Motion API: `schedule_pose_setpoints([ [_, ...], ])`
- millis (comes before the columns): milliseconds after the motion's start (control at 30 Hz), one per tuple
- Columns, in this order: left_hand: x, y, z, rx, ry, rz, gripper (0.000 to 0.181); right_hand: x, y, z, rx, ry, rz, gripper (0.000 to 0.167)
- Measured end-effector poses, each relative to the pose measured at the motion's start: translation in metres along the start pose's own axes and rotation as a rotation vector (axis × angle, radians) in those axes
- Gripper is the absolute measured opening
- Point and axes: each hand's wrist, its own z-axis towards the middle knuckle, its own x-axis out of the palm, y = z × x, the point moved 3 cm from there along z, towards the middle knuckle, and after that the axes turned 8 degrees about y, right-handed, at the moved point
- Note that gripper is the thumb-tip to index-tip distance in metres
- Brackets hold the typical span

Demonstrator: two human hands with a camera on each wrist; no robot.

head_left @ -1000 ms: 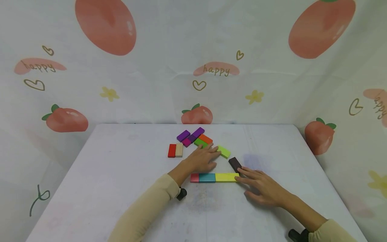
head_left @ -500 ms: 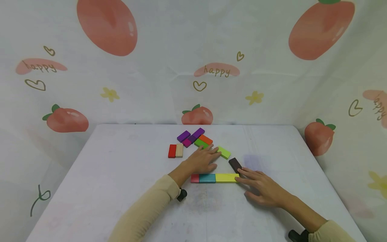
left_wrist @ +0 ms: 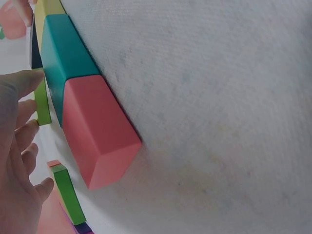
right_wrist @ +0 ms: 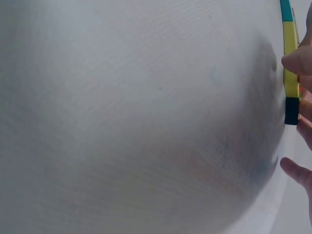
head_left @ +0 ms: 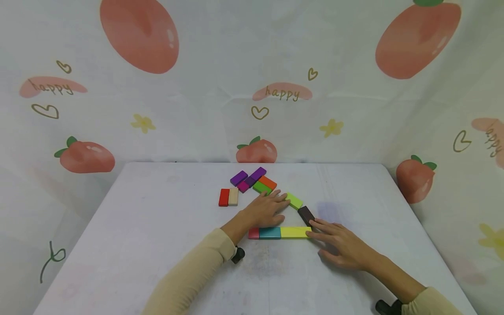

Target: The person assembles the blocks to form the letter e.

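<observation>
The lime block (head_left: 295, 201) is lying at the far end of the dark block (head_left: 306, 215), seemingly touching it; it is sitting closer than a moment ago, so the slanting line is apparently closing up. Left of the dark block, the left hand (head_left: 267, 211) is reaching to the lime block with spread fingers, gripping nothing. The right hand (head_left: 341, 245), fingers also spread, is touching the dark block's near end and the yellow block (head_left: 294, 232).
</observation>
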Motion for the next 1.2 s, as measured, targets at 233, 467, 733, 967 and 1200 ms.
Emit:
schedule_pose_setpoints([
  [233,-0.001,0.000,0.001,0.000,0.002,0.004,0.057,0.001,0.000,0.000,0.004,0.001,-0.004,0.055],
  [467,-0.001,-0.001,0.001,0.005,-0.009,-0.005,0.057,0.001,0.000,0.000,0.010,0.011,0.000,0.054],
  [733,-0.001,-0.001,0.001,0.008,-0.024,-0.017,0.055,0.001,-0.001,0.000,0.007,0.007,0.002,0.053],
  [967,-0.006,0.004,-0.003,-0.028,-0.076,-0.034,0.055,0.003,-0.001,0.000,0.010,0.008,0.006,0.053],
  [1200,-0.019,0.032,-0.013,-0.184,-0.141,-0.022,0.054,0.002,-0.001,0.001,0.030,0.029,0.005,0.053],
])
